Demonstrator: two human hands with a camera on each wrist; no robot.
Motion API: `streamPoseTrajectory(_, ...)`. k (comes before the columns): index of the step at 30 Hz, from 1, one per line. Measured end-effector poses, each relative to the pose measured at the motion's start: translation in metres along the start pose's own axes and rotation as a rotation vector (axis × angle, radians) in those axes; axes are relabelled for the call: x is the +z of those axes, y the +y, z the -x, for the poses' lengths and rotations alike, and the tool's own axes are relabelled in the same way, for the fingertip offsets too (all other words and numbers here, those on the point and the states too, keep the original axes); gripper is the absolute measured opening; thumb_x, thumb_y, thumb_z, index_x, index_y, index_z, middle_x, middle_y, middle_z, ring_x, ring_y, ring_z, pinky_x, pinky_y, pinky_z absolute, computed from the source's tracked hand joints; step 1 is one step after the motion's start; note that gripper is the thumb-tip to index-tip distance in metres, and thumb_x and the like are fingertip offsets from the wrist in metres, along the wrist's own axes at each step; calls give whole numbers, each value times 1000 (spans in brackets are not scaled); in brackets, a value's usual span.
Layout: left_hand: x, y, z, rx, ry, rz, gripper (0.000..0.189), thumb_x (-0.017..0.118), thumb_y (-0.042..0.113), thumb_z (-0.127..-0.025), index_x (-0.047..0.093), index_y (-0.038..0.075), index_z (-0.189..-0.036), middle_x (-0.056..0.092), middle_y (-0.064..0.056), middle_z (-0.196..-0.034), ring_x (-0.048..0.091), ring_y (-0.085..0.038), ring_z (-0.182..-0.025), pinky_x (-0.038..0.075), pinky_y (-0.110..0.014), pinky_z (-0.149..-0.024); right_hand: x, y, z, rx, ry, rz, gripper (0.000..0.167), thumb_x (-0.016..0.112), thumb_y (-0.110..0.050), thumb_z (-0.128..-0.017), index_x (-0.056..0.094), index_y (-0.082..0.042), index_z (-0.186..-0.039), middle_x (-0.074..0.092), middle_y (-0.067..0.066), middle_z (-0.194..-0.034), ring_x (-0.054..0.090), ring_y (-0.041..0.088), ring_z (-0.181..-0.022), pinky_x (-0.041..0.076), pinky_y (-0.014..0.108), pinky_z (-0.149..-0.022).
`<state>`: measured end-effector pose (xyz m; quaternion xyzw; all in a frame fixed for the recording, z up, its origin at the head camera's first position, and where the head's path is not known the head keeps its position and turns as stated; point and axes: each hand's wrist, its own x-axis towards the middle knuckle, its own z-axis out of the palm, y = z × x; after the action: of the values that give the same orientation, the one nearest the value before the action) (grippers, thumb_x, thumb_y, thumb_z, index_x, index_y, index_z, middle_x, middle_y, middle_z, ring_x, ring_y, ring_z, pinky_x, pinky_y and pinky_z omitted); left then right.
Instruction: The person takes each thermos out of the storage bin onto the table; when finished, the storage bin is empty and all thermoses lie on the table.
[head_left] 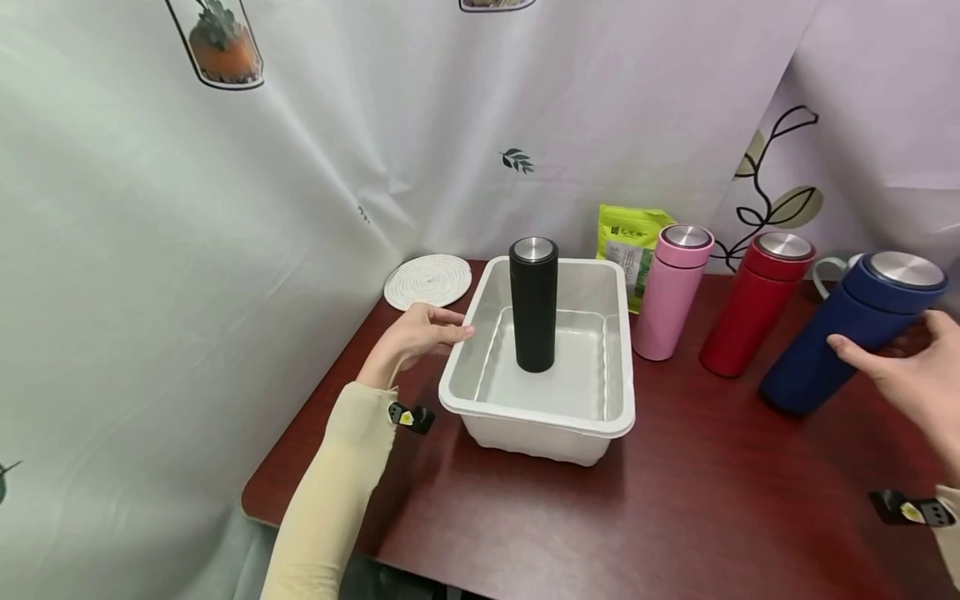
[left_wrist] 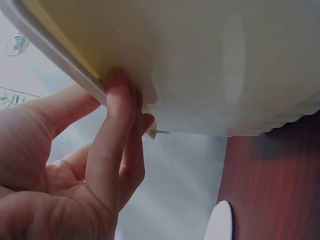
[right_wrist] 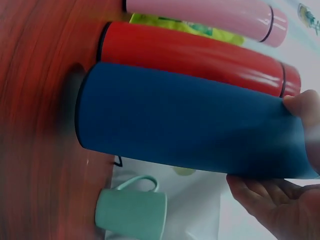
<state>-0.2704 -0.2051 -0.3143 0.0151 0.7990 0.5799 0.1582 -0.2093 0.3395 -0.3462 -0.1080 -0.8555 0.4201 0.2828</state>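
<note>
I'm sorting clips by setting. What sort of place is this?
Probably an improvised indoor tabletop workspace: wrinkled, patterned sheeting hangs behind a dark red table, which bears a tub and flasks.

Blue bottle (head_left: 832,342) sits in right hand (head_left: 911,362); red bottle (head_left: 753,312), then pink bottle (head_left: 667,304), left of that hand. Black bottle (head_left: 534,317), off-white bin (head_left: 532,422) right of left hand (head_left: 412,333). Counter (head_left: 712,492) is dark red-brown, wood-grained. Backdrop cloth (head_left: 300,208): whitish, leaf print.

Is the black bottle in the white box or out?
In: the black bottle stands upright inside the white box, its bottom down on the box's floor.
</note>
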Motion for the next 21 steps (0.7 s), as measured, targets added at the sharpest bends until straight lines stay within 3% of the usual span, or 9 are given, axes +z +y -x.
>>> streamPoseTrajectory(3, 0, -1, 0, -11, -1, 3, 56, 69, 9, -90, 47, -11, -137, 60, -29, -127, 64, -35, -110, 54, -44, -97, 2, 10, -7, 25, 0, 35, 38, 77, -18, -79, 51, -26, -106, 45, -20, -80, 38, -16, -66, 32, -2, -58)
streamPoseTrajectory(8, 0, -1, 0, -7, -8, 2, 56, 69, 9, -90, 47, -11, -137, 60, -28, -127, 66, -30, -106, 53, -45, -98, 7, 28, -16, 78, 47, 57, 54, 76, -22, -81, 51, -5, -125, 44, -8, -90, 35, -11, -70, 28, 0, -61)
streamPoseTrajectory(10, -1, 0, -1, -3, -6, 5, 56, 69, 9, -90, 47, -11, -137, 60, -28, -127, 67, -28, -103, 53, -44, -97, 6, 28, -17, 86, 53, 66, 49, 76, -24, -81, 50, -15, -121, 43, -13, -88, 36, -11, -70, 29, 0, -61)
streamPoseTrajectory(13, -1, 0, -2, -3, 2, 15, 56, 70, 8, -90, 47, -10, -137, 61, -28, -126, 68, -25, -99, 55, -43, -95, 4, 20, -16, 89, 27, 116, 46, 74, -24, -83, 48, -15, -119, 43, -10, -88, 35, -12, -67, 30, 1, -58)
streamPoseTrajectory(16, 0, 0, -2, -7, 4, 20, 56, 70, 8, -90, 48, -10, -137, 61, -28, -125, 69, -24, -96, 56, -41, -93, 4, 15, -17, 79, 16, 162, 41, 74, -23, -84, 51, -8, -115, 48, -3, -87, 33, -14, -63, 29, 2, -54)
streamPoseTrajectory(18, 0, 0, -2, -7, 1, 21, 55, 70, 7, -90, 48, -11, -137, 60, -28, -126, 69, -23, -96, 55, -43, -95, 4, 13, -18, 68, 16, 187, 48, 74, -24, -83, 51, 3, -117, 50, 0, -84, 32, -15, -60, 29, 4, -51)
streamPoseTrajectory(19, 0, 0, -2, -7, 1, 24, 55, 70, 7, -90, 48, -11, -137, 60, -28, -126, 69, -23, -96, 54, -44, -96, 4, 12, -19, 66, 17, 198, 47, 75, -25, -83, 53, 3, -113, 50, -4, -80, 32, -15, -58, 30, 5, -50)
streamPoseTrajectory(21, -1, 0, -1, -6, 3, 24, 55, 70, 7, -90, 48, -11, -137, 60, -28, -127, 68, -23, -97, 53, -46, -98, 5, 10, -21, 50, 18, 234, 51, 76, -28, -82, 53, 6, -112, 55, 2, -78, 31, -16, -56, 32, 11, -52)
